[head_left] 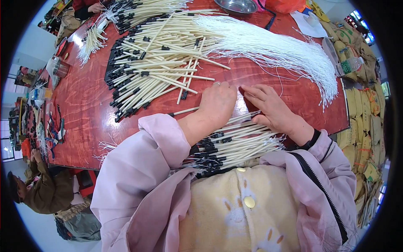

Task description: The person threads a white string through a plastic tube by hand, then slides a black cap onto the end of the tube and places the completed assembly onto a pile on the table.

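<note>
My left hand is closed over the red table, its fingertips hidden beneath it. From under that wrist a single cream stick with a black end pokes out to the left; whether the fingers grip it I cannot tell. Just to the right, my right hand is open, thumb apart from its stretched fingers. Below both hands, against my body, lies a bundle of cream sticks with black end pieces at the left and white strings at the right. Thin white ends show near my right thumb.
Beyond my hands sits a large pile of black-ended cream sticks. A long hank of white string spreads to the right. A metal bowl, a plastic bottle and a metal cup stand around. Other people work at left.
</note>
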The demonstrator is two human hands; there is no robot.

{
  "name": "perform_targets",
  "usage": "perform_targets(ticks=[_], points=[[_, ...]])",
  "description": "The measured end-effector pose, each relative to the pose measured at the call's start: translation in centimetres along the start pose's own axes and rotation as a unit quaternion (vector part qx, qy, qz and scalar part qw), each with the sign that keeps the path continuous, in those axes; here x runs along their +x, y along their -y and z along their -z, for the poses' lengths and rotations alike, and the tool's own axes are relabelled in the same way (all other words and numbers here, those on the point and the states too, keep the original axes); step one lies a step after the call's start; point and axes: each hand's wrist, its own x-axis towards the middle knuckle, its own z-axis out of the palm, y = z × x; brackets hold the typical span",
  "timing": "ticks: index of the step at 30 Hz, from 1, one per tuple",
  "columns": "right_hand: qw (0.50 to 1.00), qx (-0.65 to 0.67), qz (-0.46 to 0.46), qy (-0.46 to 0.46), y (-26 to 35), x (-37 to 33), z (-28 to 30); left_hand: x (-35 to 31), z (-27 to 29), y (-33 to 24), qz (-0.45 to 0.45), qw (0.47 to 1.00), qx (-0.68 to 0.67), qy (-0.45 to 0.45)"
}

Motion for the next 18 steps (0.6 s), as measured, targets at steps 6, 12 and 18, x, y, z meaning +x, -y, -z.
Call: perform_targets(ticks=[6,12,18], points=[[0.998,0.043,0.032,0.018,0.5,0.8,0.0,0.7,-1.5,-0.3,-0.023,0.997,-0.032,-0.062],[0.986,0.125,0.061,-0.087,1.1,0.9,-1.4,0.7,1.7,1.1,0.02,0.992,-0.121,-0.003],[0.993,0.06,-0.026,-0.101,-0.8,0.6,1.0,-7.0,8.6,8.0,0.11,0.948,-0.251,-0.165]])
